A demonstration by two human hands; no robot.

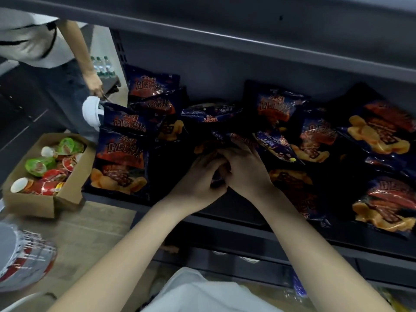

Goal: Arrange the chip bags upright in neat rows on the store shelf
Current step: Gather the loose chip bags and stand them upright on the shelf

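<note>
Both hands' grip: left hand [198, 176], right hand [244, 167] overlapped, clasping dark chip bag [216, 180]

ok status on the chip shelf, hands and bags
Left hand and right hand together mid-shelf, apparently gripping a dark chip bag, mostly hidden. Other bags in loose, leaning rows. Cardboard box on floor, left.
</note>
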